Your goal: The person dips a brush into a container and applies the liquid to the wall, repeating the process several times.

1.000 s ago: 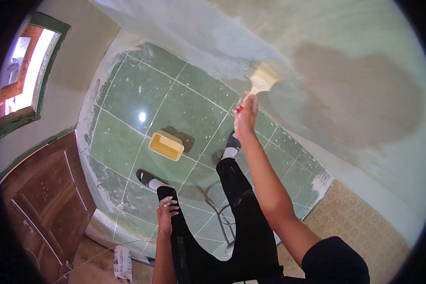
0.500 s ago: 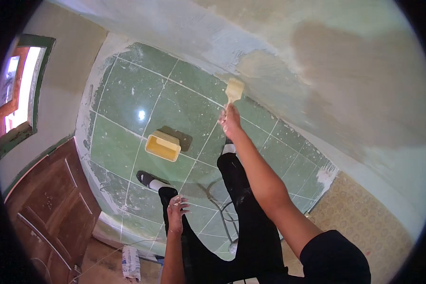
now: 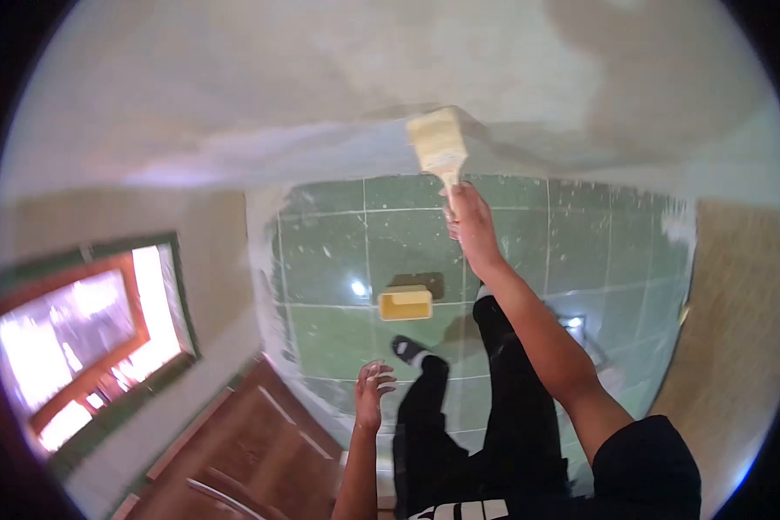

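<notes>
My right hand [image 3: 472, 224] is closed round the handle of a wide paintbrush [image 3: 437, 143] with cream bristles. Stretched out ahead of me, the brush overlaps the lower part of the pale plastered wall [image 3: 321, 104]. My left hand [image 3: 372, 388] hangs low at the left, holding nothing, its whitish-smeared fingers slightly bent and apart. Beyond it on the floor sits a rectangular yellow tub [image 3: 406, 306], its inside coloured yellow.
Green floor tiles [image 3: 503, 234] with white splatters lie below. My sandalled foot [image 3: 409, 348] stands just in front of the tub. To the left are a window [image 3: 87, 334] with an orange-brown frame and a brown panelled door [image 3: 251, 442]. A tan patterned surface [image 3: 728, 295] borders the tiles at right.
My view has turned toward the wall, bringing more of the window into sight. The brush has moved up against the wall in my right hand. My left hand stays low with nothing in it.
</notes>
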Available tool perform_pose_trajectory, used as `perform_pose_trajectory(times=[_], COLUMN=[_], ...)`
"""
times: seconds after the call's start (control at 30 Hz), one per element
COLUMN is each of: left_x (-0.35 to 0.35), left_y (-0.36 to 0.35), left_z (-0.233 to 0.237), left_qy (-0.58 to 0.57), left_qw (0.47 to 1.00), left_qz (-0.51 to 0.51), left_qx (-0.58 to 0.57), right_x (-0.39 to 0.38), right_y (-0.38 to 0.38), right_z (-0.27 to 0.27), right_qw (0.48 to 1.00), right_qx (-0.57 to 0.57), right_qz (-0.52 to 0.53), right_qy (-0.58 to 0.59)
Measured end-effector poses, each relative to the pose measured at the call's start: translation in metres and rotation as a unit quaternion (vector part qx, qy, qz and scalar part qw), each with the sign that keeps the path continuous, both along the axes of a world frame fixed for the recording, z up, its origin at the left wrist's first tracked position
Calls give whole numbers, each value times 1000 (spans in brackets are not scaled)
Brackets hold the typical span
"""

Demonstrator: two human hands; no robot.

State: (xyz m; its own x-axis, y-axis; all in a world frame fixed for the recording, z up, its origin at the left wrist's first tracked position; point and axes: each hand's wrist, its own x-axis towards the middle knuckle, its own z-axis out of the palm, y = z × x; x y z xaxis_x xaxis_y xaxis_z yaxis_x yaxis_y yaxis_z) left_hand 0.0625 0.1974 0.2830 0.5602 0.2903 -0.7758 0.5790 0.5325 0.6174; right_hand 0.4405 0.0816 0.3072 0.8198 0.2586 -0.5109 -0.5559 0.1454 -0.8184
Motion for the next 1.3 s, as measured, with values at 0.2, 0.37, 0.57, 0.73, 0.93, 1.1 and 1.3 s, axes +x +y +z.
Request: perform_pose_trajectory(times=[0.2, 0.37, 0.57, 0.73, 0.93, 1.1, 1.3], left_x=[-6, 87, 223, 256, 215, 214, 226], left_y=[93, 101, 123, 165, 204, 220, 251], left_z=[55, 65, 5, -95, -170, -180, -166], left_qy=[8, -40, -1, 33, 168, 198, 191], left_qw=[997, 995, 977, 926, 892, 860, 878], left_qz=[48, 88, -207, -332, -392, -441, -399], left_qx=[58, -18, -58, -176, -150, -164, -185], right_x=[35, 59, 43, 17, 30, 57, 30], right_y=[3, 15, 48, 75, 32, 3, 8], right_z=[-31, -119, -234, -375, -389, -332, -199], right_qw=[975, 969, 968, 937, 916, 900, 865], right_qx=[-72, -69, -135, -295, -362, -393, -413], right_qz=[-95, -126, -155, -184, -107, -149, -275], right_qy=[-187, -200, -144, -12, 138, 111, -72])
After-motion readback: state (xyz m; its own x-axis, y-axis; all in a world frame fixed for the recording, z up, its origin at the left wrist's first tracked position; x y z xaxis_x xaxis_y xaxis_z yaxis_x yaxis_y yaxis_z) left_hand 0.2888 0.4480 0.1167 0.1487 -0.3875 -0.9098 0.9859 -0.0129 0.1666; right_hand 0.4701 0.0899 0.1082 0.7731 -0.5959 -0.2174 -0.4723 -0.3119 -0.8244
